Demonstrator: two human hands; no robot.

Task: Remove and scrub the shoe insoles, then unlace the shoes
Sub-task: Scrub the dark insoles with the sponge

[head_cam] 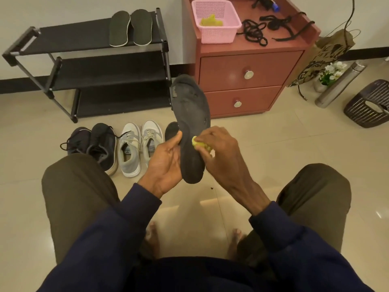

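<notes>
Gripped insole [189,114] upright at its near end with left hand [166,163]. Clenched sponge [199,143] in right hand [221,152], pressed against insole's right edge. Noted shoes [129,150] on floor [273,144] beyond, laces [252,31] on cabinet [242,68].

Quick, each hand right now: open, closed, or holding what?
Left hand: holds the insole, thumb curled over its edge.
Right hand: grips a yellow scrubber, pressed against the insole.

Single wide-angle head-worn camera, looking forward and down from a seated person, sitting close above the left hand [166,163] and right hand [221,157], taking in floor [273,148] and shoe rack [84,36] beyond.
</notes>
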